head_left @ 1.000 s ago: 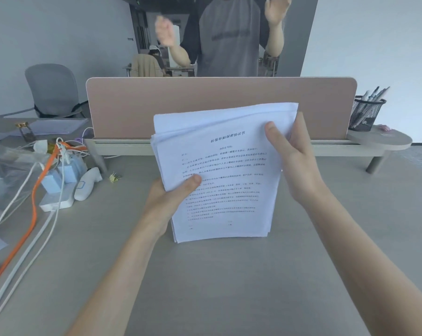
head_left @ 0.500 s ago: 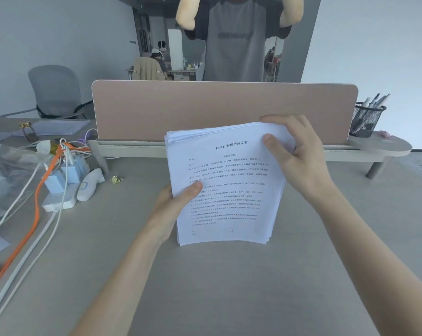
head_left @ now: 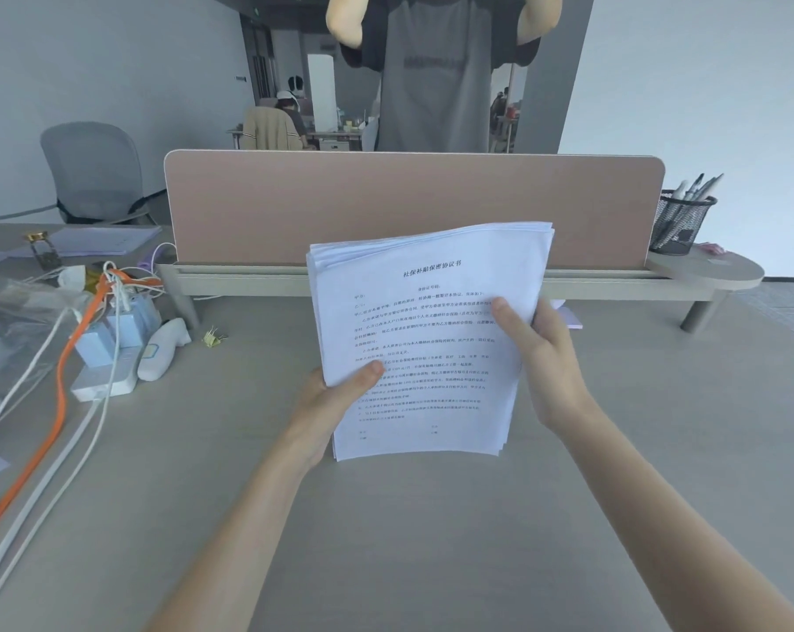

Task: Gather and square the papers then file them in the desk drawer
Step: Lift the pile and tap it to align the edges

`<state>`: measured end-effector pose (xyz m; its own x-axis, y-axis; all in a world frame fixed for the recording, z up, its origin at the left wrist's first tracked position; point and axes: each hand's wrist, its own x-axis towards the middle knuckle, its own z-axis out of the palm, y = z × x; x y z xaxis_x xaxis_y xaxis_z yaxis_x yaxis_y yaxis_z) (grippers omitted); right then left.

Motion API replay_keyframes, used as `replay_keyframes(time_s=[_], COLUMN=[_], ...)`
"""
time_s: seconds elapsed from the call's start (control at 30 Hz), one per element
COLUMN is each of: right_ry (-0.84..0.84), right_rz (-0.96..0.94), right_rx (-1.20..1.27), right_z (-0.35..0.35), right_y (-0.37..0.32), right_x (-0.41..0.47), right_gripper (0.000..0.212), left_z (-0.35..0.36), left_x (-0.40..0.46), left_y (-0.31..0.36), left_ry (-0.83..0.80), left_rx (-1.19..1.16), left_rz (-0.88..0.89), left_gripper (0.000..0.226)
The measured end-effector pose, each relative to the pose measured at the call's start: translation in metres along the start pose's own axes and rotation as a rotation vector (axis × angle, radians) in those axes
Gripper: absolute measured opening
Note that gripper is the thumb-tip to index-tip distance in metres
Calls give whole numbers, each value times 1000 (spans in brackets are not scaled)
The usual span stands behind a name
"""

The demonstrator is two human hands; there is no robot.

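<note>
Both hands grip the papers (head_left: 427,339), a thick white stack held upright over the middle of the worktop (head_left: 386,540), printed page facing the camera. The left hand (head_left: 329,403) clamps the stack's lower left edge, thumb on the front sheet. The right hand (head_left: 545,362) clamps the right edge, thumb across the text. The top edges fan out unevenly. A divider (head_left: 409,207) stands behind, a pen cup (head_left: 680,221) far right, cables (head_left: 66,358) at left.
</note>
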<state>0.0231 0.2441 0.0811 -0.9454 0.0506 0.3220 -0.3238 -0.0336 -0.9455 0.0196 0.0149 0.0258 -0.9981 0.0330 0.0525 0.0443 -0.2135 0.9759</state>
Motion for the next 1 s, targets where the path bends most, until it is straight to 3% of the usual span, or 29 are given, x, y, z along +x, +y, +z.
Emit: replay_keyframes(time_s=[0.23,0.4,0.57,0.67,0.83,1.0], right_ry=[46,151,168,204,209,153], right_rz=[47,-6,83,73,97,125], right_rx=[6,-38,-41,-75,-59,-40], right_z=[6,4,5,5,5,-1], right_y=[41,51,70,70,77,84], right_x=[-7,-6,-17,-18,-20,-23], right_gripper=[37,29,22,34,37,21], left_z=[6,9,9,9,11,14], left_x=[4,6,5,5,4,1], left_y=[-8,-12,-25,-25,-36,-39], left_ry=[64,64,85,90,142,167], left_rx=[21,38,75,66,95,89], left_rz=[21,4,-32,-17,-43,-56], left_gripper=[18,8,13,12,5,18])
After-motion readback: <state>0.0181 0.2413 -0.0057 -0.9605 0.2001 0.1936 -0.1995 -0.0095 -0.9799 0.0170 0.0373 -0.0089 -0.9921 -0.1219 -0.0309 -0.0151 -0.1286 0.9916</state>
